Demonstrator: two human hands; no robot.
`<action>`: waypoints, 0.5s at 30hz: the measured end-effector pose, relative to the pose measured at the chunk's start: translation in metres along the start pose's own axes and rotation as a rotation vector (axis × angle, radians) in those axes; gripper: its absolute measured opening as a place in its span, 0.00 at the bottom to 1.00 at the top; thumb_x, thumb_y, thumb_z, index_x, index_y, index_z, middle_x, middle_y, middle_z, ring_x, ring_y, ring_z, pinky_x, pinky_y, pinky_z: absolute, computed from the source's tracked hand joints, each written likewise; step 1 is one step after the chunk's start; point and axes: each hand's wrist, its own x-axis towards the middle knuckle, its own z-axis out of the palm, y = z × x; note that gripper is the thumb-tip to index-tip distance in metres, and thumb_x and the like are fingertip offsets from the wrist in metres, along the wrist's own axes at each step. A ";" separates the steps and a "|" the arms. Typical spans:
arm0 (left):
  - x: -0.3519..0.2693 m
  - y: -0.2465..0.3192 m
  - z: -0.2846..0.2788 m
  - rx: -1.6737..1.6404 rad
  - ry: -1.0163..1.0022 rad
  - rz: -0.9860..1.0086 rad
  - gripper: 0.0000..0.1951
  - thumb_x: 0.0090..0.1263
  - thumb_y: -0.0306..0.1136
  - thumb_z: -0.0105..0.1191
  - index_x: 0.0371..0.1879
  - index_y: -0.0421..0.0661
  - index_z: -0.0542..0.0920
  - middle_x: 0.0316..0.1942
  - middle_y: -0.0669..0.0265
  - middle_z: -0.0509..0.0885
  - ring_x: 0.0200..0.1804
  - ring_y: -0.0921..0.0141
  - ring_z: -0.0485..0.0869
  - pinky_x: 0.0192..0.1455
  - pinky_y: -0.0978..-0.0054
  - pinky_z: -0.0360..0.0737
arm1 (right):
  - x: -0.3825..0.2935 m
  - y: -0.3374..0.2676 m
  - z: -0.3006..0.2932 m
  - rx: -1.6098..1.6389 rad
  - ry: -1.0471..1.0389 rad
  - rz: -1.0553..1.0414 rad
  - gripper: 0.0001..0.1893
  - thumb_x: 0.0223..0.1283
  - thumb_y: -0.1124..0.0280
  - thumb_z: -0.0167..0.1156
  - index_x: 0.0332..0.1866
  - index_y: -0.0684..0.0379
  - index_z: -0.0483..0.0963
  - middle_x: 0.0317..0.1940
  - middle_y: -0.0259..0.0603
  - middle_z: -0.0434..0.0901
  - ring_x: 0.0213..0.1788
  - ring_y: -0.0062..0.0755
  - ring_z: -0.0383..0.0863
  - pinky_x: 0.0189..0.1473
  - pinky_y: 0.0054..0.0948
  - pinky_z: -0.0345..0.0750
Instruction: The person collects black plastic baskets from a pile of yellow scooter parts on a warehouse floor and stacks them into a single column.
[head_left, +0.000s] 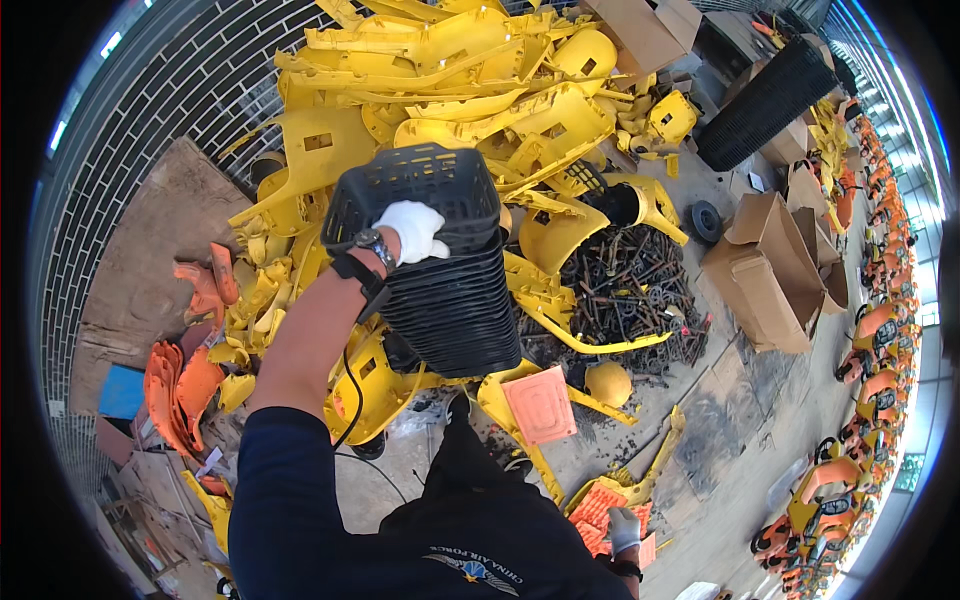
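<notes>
My left hand (412, 232), in a white glove, grips the near rim of the top black plastic basket (420, 184). That basket sits on a tall nested stack of black baskets (454, 315) in front of my body. The top basket has slotted walls. My right hand (623, 530), also gloved in white, hangs low at my right side, over or beside orange plastic panels (598, 517). Whether it touches them is unclear, and its fingers are too small to read. Close to the stack lies a square orange plastic panel (540, 406) on yellow plastic parts (506, 386).
A large heap of yellow plastic body panels (442, 67) rises beyond the stack. Dark metal parts (637, 292) are piled to its right, near an open cardboard box (765, 277). Another basket stack (765, 105) leans farther back. Orange scooters (832, 480) line the right side.
</notes>
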 end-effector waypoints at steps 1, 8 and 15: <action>0.004 -0.002 0.016 -0.088 0.050 0.004 0.30 0.62 0.62 0.52 0.37 0.42 0.83 0.35 0.50 0.84 0.42 0.52 0.83 0.46 0.58 0.78 | 0.000 -0.007 0.003 -0.005 0.004 -0.010 0.07 0.57 0.66 0.60 0.32 0.59 0.78 0.15 0.28 0.68 0.15 0.19 0.65 0.18 0.22 0.63; 0.001 0.025 0.068 -0.219 0.617 -0.027 0.29 0.61 0.62 0.53 0.39 0.43 0.82 0.36 0.58 0.84 0.44 0.58 0.81 0.49 0.62 0.76 | 0.019 0.019 -0.002 -0.055 -0.085 0.011 0.10 0.56 0.67 0.61 0.31 0.65 0.79 0.17 0.34 0.73 0.14 0.21 0.69 0.18 0.25 0.69; -0.124 0.091 0.170 -0.515 1.011 -0.081 0.17 0.57 0.41 0.62 0.41 0.44 0.80 0.42 0.56 0.81 0.47 0.53 0.78 0.53 0.57 0.73 | 0.062 0.006 -0.014 -0.226 -0.269 -0.052 0.10 0.55 0.67 0.62 0.33 0.65 0.80 0.17 0.33 0.73 0.19 0.21 0.72 0.22 0.24 0.69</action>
